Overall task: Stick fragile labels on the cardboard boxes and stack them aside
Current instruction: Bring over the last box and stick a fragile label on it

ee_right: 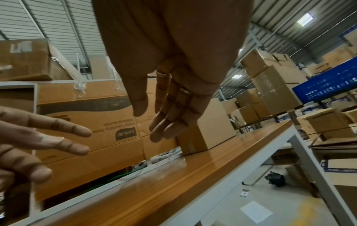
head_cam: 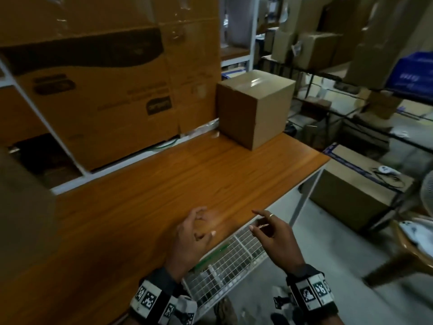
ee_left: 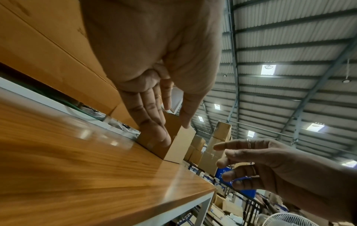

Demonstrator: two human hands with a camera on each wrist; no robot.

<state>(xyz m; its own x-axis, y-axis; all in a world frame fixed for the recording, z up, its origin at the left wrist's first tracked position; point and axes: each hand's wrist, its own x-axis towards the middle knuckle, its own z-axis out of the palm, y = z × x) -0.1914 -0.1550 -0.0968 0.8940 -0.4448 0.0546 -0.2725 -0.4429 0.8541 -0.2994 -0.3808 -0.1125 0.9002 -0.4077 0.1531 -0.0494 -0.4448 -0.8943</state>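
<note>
Big printed carton (head_cam: 105, 90) behind counter: orange-brown corrugated, clear tape strips, print upside down. Counter (head_cam: 145, 207): glossy wood-grain laminate top, pale metal frame. Cardboard box (head_cam: 254, 106): plain kraft cube, shiny tape across top seam, sits at far right end of counter, touching nothing of yours. Wire-mesh basket (head_cam: 230, 261) under front edge, white grid. Your left hand (head_cam: 189, 240) over counter, fingers loosely curled, empty. Your right hand (head_cam: 273, 238) just off counter edge, fingers spread, empty, thin ring on one finger.
</note>
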